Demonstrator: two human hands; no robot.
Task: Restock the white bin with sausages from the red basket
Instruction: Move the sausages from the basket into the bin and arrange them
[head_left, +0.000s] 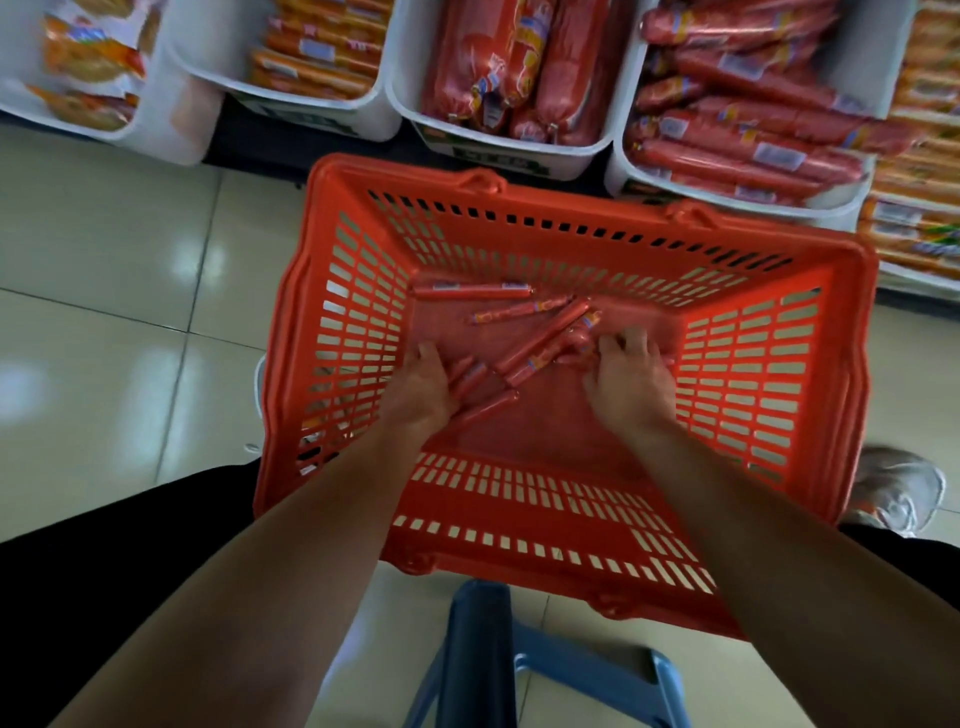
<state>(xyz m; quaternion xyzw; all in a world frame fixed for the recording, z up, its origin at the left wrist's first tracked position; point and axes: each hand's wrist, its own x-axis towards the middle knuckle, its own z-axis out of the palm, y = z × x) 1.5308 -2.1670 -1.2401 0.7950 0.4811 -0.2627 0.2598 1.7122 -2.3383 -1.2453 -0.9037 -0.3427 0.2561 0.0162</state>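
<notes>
Head view: in the red basket (545, 415), our left hand (421, 387) and right hand (626, 371) each curl round sausages (540, 344).

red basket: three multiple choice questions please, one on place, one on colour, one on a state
1. Where do the loose sausages lie?
A) on the floor tiles
B) on the bottom of the red basket
C) on a shelf

2. What colour is the stool below the basket?
A) blue
B) green
C) white

3. What are the left hand and right hand doing?
A) resting on the rim
B) lifting the handles
C) gripping sausages inside the basket

Answers: 1 B, they lie scattered on its bottom; 2 A, its blue frame shows by the near edge; 3 C, both reach in with fingers curled on sausages.
</notes>
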